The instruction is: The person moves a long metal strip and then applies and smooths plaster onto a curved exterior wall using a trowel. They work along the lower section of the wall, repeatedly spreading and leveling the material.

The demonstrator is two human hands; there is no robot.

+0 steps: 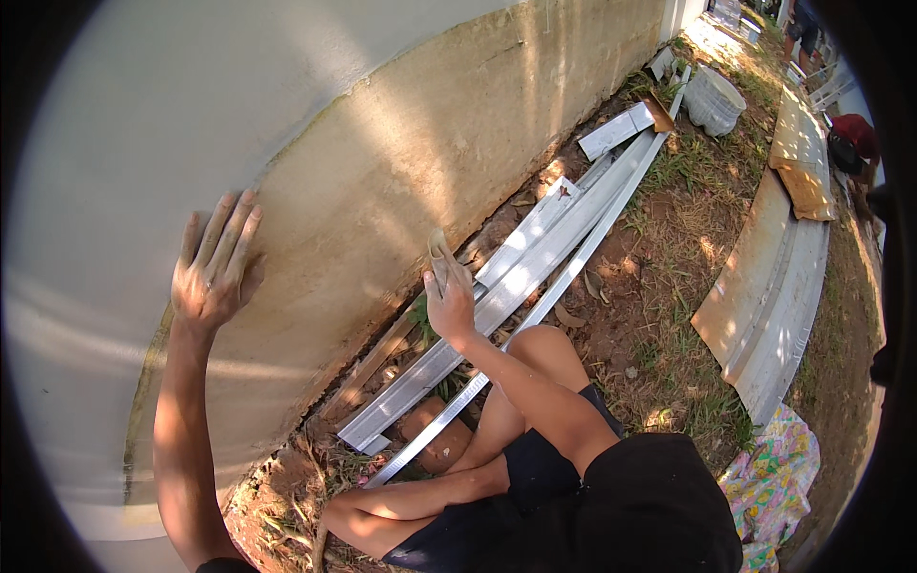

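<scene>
The wall (pixel 134 191) is white above and stained beige along its lower band, with a rough line between. My left hand (pixel 215 253) rests on it with fingers extended and nothing in them. My right hand (pixel 449 301) grips a small folded beige sheet (pixel 439 244), perhaps abrasive paper, held near the wall's lower band. Silver metal strips (pixel 506 286) lie along the base of the wall beside my right hand, beneath my arm and next to my crossed legs (pixel 411 516).
Bent boards and sheets (pixel 793 296) lie on grassy dirt (pixel 659 248) at right, with a flowered cloth (pixel 774 468) near me. A pale ribbed container (pixel 716 100) sits up the strip. A person in a red cap (pixel 855 138) is at far right; another (pixel 800 33) stands farther off.
</scene>
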